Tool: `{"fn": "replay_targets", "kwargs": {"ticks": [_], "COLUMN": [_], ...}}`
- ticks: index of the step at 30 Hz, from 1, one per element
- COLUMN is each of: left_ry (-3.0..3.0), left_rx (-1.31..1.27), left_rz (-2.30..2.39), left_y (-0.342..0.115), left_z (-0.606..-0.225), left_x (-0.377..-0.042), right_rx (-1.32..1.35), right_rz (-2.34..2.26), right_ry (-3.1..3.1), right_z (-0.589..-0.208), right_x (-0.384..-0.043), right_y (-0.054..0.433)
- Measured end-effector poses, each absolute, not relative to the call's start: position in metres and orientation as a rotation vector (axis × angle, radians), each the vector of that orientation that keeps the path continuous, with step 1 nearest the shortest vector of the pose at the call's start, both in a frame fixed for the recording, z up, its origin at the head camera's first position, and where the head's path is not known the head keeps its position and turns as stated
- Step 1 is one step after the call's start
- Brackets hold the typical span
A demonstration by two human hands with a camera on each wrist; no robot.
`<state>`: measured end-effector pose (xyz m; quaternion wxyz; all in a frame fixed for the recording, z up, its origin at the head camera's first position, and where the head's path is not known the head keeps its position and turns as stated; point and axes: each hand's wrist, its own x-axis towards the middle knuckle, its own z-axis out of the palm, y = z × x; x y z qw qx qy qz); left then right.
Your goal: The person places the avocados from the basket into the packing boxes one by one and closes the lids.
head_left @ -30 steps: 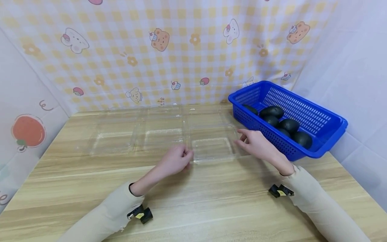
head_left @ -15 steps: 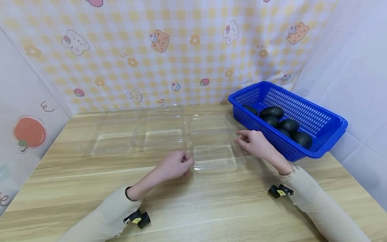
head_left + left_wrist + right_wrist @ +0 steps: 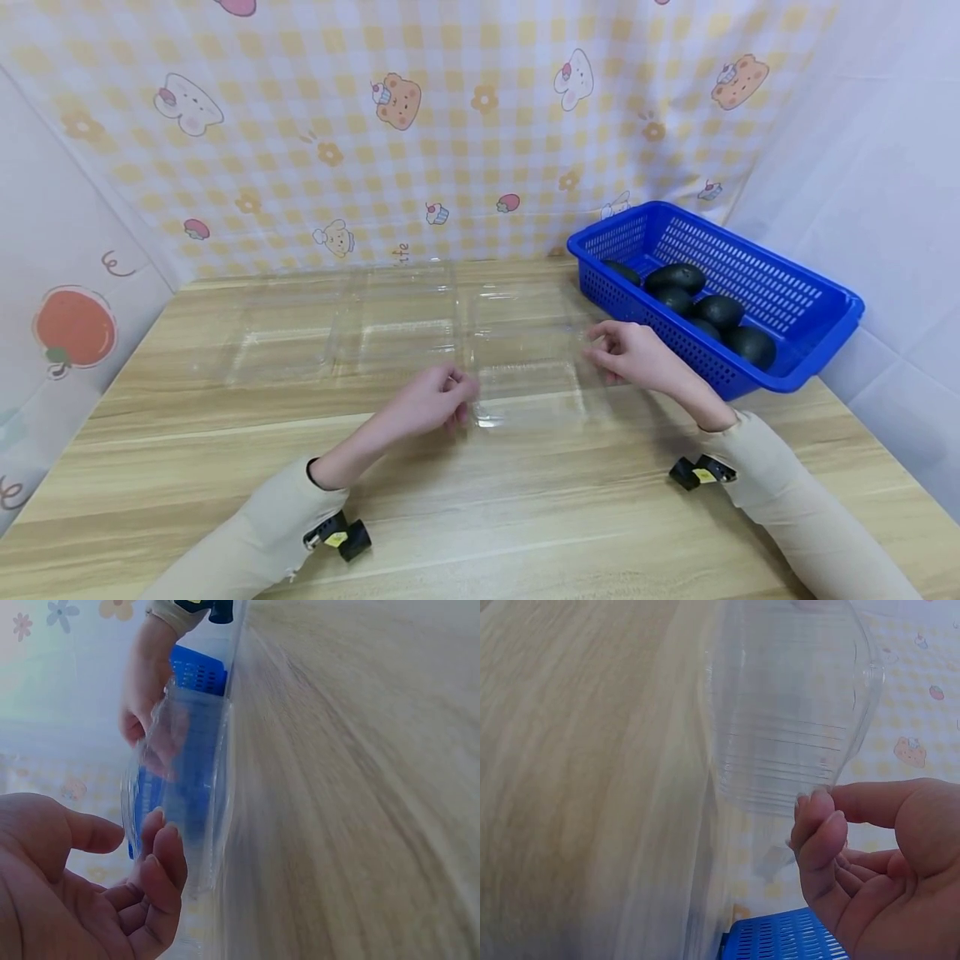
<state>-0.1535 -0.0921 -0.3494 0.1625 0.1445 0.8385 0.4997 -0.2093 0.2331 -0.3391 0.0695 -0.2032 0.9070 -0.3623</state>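
Three clear plastic clamshell containers stand in a row on the table, lids folded back: the left container, the middle container and the right container. My left hand is beside the right container's near left corner. In the left wrist view its thumb and fingertips are apart, loosely curled close to the container wall. With thumb and forefinger, my right hand pinches the right container's rim, as the right wrist view shows. Transparent edges are hard to make out.
A blue slotted basket stands at the right, close to my right hand. It holds several dark green avocados. A checked curtain hangs behind the wooden table.
The right container has slid toward me, ending slightly in front of the other two. My left hand's fingers have loosened and drawn a little left; my right hand has barely moved.
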Motion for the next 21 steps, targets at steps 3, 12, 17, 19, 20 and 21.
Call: {"fn": "replay_targets", "kwargs": {"ticks": [3,12,17,19,20,21], "left_ry": [2.367,2.339,2.313,2.300,2.296,2.292], "left_rx": [0.383,0.357,0.355,0.352,0.352,0.353], "left_rz": [1.462,1.522,1.549,1.556,1.559,1.562], "left_y": [-0.0927,-0.0944,-0.0955,-0.0960,-0.0962,-0.0964], "left_z": [-0.3506,-0.3557,-0.3563,-0.3566,-0.3566,-0.3565], "left_x": [-0.1557,-0.1614,-0.1620,-0.1619,-0.1619,-0.1618], "right_rx": [-0.617,-0.647,-0.661,-0.669,-0.673,-0.678], "right_rz": [-1.084,-1.051,-1.033,-1.028,-1.022,-1.016], "right_ry": [2.686,2.625,2.634,2.640,2.646,2.653], "right_z": [-0.3368,-0.3308,-0.3299,-0.3297,-0.3295,-0.3293], "right_x": [-0.2084,-0.2050,-0.2050,-0.2051,-0.2049,-0.2045], "right_y": [0.2337,0.2348,0.2344,0.2341,0.2340,0.2339]}}
